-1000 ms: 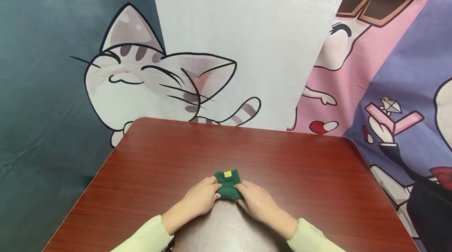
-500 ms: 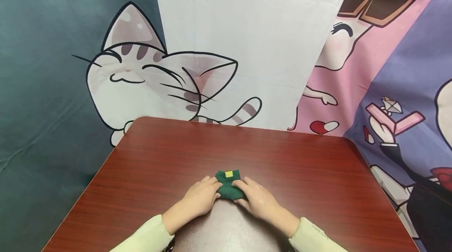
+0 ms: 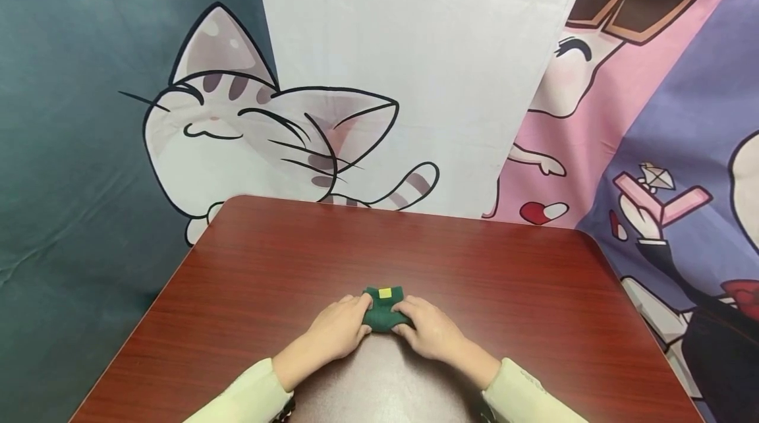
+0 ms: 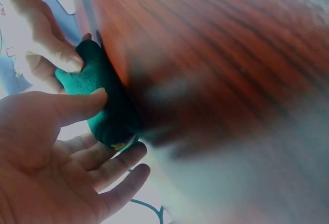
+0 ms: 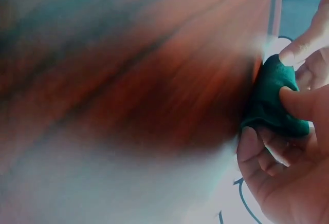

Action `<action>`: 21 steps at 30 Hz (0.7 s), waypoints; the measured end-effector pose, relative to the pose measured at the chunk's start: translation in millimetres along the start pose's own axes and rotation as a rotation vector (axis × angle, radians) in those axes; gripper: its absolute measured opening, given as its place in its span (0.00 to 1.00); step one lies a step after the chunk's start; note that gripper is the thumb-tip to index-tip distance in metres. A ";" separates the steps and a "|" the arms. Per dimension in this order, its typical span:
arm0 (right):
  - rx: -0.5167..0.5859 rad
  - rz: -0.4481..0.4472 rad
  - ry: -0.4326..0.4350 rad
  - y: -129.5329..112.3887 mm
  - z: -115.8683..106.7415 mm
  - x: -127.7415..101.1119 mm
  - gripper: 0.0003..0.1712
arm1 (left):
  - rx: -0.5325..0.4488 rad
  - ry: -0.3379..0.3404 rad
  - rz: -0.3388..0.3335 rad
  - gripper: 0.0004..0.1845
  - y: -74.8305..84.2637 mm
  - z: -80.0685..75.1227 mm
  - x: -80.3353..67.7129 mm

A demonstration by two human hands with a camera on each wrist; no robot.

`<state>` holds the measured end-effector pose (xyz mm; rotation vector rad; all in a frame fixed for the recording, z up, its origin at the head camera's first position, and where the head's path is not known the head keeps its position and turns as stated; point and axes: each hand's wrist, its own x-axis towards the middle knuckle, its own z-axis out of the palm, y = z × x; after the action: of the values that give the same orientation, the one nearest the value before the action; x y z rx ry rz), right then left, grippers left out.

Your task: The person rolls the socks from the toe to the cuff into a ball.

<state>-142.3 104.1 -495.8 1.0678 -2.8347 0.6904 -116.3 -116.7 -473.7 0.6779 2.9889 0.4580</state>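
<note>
Both hands are closed on one small folded green cloth [image 3: 382, 312] near the middle of the table [image 3: 249, 258], a little toward the near edge. From the head view the left hand [image 3: 339, 331] grips its left side and the right hand [image 3: 428, 329] its right side, fingers curled over the top; in the left wrist view the thumb [image 4: 77, 106] presses on the cloth [image 4: 105, 103] while the other fingers lie under its edge, and in the right wrist view the right thumb [image 5: 303, 103] and fingers pinch the cloth [image 5: 272, 98] in the same way. So neither hand is wide; each holds the cloth, and the cloth rests on the tabletop between them, bunched into a compact pad with a small yellow tag [image 3: 385, 292] showing on its far side. By my reading, the step in hand is the last tightening of the fold, squeezing the bundle from both sides. The next move would call for even pressure from left and right so that the layers do not slip or spring open, and for keeping the pad flat on the wood while the fingers shift. Counted: one cloth, one yellow tag, two hands, two pale sleeves, one table. Behind the far edge hangs a printed backdrop [image 3: 415, 47] with one cartoon cat [image 3: 237, 140] at the left and cartoon figures at the right.
</note>
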 end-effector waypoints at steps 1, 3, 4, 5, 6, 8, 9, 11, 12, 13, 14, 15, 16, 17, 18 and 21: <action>0.010 0.006 -0.007 0.3 0.0 0.6 0.12 | 0.004 -0.005 -0.002 0.17 0.0 -0.2 0.1; 0.037 0.021 -0.029 0.8 -0.4 1.3 0.11 | 0.012 -0.017 -0.005 0.18 0.4 -0.4 0.0; 0.048 0.031 -0.041 1.0 -0.5 1.7 0.11 | 0.018 -0.020 -0.006 0.18 0.5 0.1 0.0; 0.062 0.039 -0.053 1.2 -0.7 2.2 0.10 | 0.028 -0.023 -0.005 0.18 1.0 0.4 -0.1; 0.076 0.046 -0.064 1.6 -0.8 2.8 0.10 | 0.040 -0.024 -0.003 0.18 1.3 1.1 -0.2; 0.103 0.057 -0.081 2.4 -1.2 4.2 0.11 | 0.061 -0.021 0.000 0.18 2.0 2.3 -0.4; 0.117 0.064 -0.089 3.0 -1.4 4.8 0.11 | 0.072 -0.018 0.003 0.18 2.1 3.4 -0.4; 0.135 0.089 -0.108 4.2 -2.0 5.9 0.12 | 0.090 -0.012 0.007 0.18 2.7 4.4 -0.5; 0.142 0.102 -0.119 4.8 -2.3 6.2 0.13 | 0.097 -0.010 0.009 0.18 2.8 4.8 -0.5; 0.148 0.114 -0.129 5.4 -2.7 6.4 0.13 | 0.102 -0.008 0.009 0.18 3.0 4.7 -0.5; 0.153 0.128 -0.141 5.9 -3.0 6.6 0.13 | 0.106 -0.005 0.009 0.18 2.9 4.8 -0.3; 0.157 0.133 -0.148 6.3 -3.3 6.8 0.14 | 0.109 -0.004 0.008 0.18 3.0 4.5 -0.2; 0.158 0.142 -0.156 6.4 -3.9 7.0 0.14 | 0.111 -0.001 0.007 0.18 3.0 4.0 -0.2; 0.162 0.145 -0.160 6.4 -4.5 7.2 0.14 | 0.113 0.003 0.008 0.17 2.8 3.6 0.1; 0.169 0.149 -0.166 6.3 -5.0 7.4 0.14 | 0.114 0.005 0.010 0.17 2.6 3.5 0.3; 0.182 0.165 -0.177 5.8 -6.0 7.0 0.16 | 0.118 0.012 0.019 0.15 2.1 3.2 0.9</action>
<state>-152.0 106.1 -491.4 0.9688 -3.0891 0.9264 -115.9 -113.6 -476.1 0.7158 3.0429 0.2893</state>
